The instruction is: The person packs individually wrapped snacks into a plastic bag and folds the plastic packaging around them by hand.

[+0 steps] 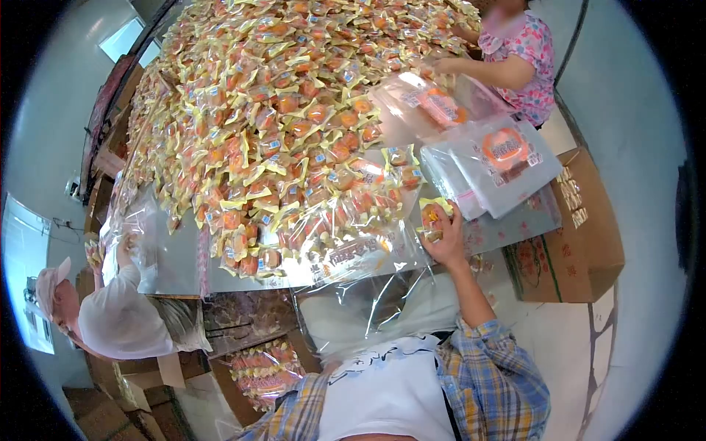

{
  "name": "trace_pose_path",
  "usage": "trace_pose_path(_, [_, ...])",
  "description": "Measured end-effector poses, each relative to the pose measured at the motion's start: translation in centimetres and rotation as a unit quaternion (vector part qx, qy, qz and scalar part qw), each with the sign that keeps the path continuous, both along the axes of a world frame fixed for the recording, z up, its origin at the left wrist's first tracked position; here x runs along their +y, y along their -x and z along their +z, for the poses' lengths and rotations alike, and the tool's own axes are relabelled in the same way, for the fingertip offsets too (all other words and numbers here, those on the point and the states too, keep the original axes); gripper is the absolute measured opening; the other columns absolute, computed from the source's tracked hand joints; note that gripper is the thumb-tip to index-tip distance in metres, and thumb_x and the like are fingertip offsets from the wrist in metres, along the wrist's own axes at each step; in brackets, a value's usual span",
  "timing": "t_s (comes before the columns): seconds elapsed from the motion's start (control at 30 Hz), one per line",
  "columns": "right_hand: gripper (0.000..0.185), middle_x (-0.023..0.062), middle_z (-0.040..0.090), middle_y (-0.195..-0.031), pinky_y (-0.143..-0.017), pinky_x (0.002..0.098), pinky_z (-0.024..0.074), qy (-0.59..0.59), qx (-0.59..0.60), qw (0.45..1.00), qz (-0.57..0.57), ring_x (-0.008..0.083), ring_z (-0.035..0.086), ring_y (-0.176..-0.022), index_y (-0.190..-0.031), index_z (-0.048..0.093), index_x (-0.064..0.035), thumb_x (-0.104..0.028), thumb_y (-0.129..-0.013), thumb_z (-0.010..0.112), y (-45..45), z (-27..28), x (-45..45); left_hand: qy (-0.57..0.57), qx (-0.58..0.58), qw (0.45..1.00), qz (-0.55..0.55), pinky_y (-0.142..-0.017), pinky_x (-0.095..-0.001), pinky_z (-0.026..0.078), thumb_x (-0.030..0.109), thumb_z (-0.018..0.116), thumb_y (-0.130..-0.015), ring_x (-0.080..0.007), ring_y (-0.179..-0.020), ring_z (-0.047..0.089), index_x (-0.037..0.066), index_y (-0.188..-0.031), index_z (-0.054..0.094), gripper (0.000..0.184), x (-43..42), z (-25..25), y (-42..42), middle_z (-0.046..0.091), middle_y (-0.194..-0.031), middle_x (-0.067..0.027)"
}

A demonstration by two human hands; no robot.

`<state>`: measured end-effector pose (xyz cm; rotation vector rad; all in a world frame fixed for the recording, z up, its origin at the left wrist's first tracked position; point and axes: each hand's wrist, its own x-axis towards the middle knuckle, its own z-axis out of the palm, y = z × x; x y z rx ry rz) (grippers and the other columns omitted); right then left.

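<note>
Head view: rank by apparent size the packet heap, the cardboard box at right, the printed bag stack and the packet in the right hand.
1. Packet heap
2. Cardboard box, printed bag stack: too alike to rank
3. Packet in right hand

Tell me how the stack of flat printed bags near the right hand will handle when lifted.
The bag stack will probably flop at its corners, since it looks like thin, clear film. The glossy surface suggests slipperiness, so layers might slide apart; their edges lie unevenly.
</note>
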<state>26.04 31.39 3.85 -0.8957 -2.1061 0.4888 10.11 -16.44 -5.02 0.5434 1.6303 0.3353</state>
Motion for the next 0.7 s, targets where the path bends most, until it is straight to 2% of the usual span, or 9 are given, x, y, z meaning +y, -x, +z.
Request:
trace_pose_path(0.3, [0.088,0.0201,0.035,-0.158,-0.108,0.0491,0.046,-0.001,-0.008,1.0,-0.003,0.043,0.045,-0.135,-0.15,0.052,-0.0165,-0.015,-0.067,0.083,0.1,0.5,-0.3,0.01,0.018,0.999,-0.045,-0.104,-0.038,0.04,0.036,0.059,-0.101,-0.0239,-0.121,0.054,0.004,-0.136,0.061,0.048,-1.4,-2.4,-0.3,0.062,-0.131,-0.0105])
trace_pose_path(0.5, [0.088,0.0191,0.037,-0.155,-0.111,0.0496,0.0439,0.011,-0.009,1.0,0.0,0.0428,0.045,-0.138,-0.149,0.052,-0.0179,-0.017,-0.069,0.088,0.1,-0.1,0.0,0.014,0.02,0.998,-0.066,-0.102,-0.0381,0.043,0.035,0.06,-0.1,-0.0238,-0.117,0.058,0.003,-0.134,0.063,0.046,-2.1,-2.8,-0.1,0.065,-0.126,-0.0106])
trace_pose_path(0.7, [0.088,0.0185,0.036,-0.157,-0.112,0.0492,0.0438,0.03,-0.018,0.999,-0.006,0.0433,0.045,-0.138,-0.151,0.051,-0.0201,-0.018,-0.071,0.087,0.1,0.5,-0.3,0.011,0.028,0.996,-0.08,-0.099,-0.0383,0.046,0.035,0.062,-0.1,-0.0237,-0.113,0.061,0.003,-0.131,0.066,0.045,-2.4,-2.9,0.0,0.068,-0.122,-0.0107])
